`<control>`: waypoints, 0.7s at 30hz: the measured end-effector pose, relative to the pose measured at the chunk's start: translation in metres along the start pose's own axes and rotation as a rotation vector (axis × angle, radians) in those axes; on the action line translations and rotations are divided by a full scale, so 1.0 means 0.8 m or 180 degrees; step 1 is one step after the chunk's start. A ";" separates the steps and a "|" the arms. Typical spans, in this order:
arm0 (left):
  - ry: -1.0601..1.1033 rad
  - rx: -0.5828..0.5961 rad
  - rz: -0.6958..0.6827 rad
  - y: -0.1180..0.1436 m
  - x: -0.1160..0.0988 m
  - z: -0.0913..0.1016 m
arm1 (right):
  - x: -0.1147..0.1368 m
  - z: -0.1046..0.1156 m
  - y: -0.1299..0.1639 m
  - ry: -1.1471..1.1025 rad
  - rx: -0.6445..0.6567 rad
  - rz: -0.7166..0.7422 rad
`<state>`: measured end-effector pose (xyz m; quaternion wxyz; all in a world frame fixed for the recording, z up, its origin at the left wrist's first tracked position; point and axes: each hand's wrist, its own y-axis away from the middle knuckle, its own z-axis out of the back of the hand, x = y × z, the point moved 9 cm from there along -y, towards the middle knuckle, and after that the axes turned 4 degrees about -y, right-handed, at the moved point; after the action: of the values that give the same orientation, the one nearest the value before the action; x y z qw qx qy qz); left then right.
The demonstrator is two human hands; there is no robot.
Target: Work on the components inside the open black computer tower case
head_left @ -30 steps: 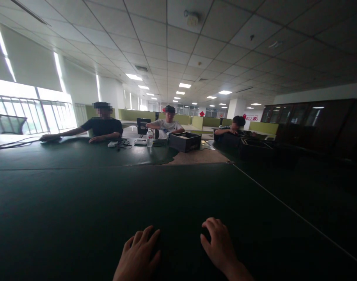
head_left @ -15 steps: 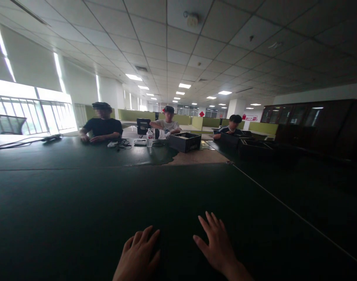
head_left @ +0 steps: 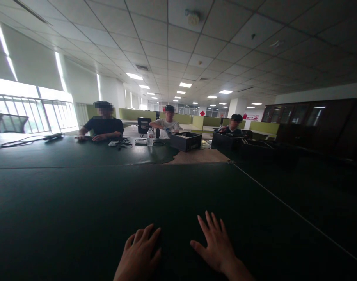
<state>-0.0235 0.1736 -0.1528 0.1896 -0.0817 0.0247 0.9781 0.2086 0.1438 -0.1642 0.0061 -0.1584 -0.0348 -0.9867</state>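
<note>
My left hand [head_left: 140,251] is palm down over the near part of the dark green table [head_left: 108,199], its fingers slightly bent and a little apart. To its right, my right hand [head_left: 215,244] is also palm down, with fingers stretched and spread and the thumb out to the left. Neither hand holds anything. The two hands are apart from each other, with bare tabletop between them. Whether the palms press fully on the surface is hard to tell in the dim light.
Across the table sit three people [head_left: 103,127]. Before them are a black open box [head_left: 186,142], a clear bottle [head_left: 150,137], black cables [head_left: 125,143] and a white device [head_left: 141,141]. Further dark boxes [head_left: 225,140] stand at right. A seam [head_left: 272,191] crosses the tabletop.
The fingers of my right hand have spread wider; my left hand is almost unchanged. Across the table, a dark box at right now stands more upright before the person there.
</note>
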 end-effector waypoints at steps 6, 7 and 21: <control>-0.0040 0.0108 0.0073 0.000 -0.004 0.004 | -0.002 -0.004 -0.003 -0.0039 0.0037 0.0053; -0.0042 0.0116 0.0071 -0.001 -0.005 0.004 | -0.002 -0.005 -0.003 -0.0033 0.0039 0.0051; -0.0051 -0.0008 0.0016 -0.001 0.000 -0.001 | -0.007 -0.007 -0.003 -0.0042 -0.0014 0.0046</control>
<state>-0.0229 0.1740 -0.1535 0.1874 -0.0740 0.0222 0.9792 0.2119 0.1461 -0.1710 0.0126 -0.1652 -0.0315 -0.9857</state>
